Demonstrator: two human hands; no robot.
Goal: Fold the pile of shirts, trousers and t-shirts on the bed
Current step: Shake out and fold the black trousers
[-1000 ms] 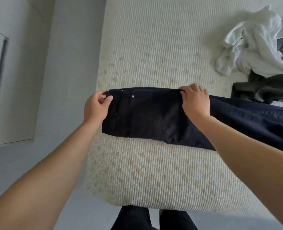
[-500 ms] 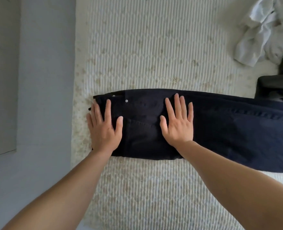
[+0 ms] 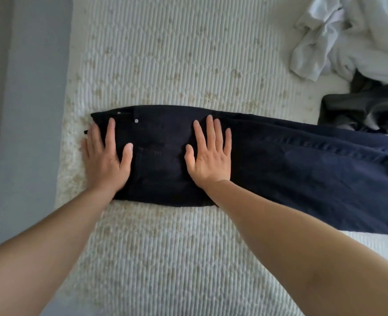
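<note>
Now dark trousers (image 3: 279, 169) lie flat across centre of bed (image 3: 165, 53), waist at frame left. Left hand (image 3: 106, 160) & right hand (image 3: 207, 156) press on waist end, fingers spread, gripping nothing. Clothes pile (image 3: 357, 37) upper right.

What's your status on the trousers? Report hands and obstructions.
Left hand and right hand open, flat on dark trousers. Unfolded pile far right. Nothing blocking.

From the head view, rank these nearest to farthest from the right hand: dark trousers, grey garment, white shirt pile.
1. Dark trousers: directly under the right hand, which lies flat on them.
2. Grey garment: far right, beyond the trouser legs.
3. White shirt pile: top right corner, farthest.
</note>
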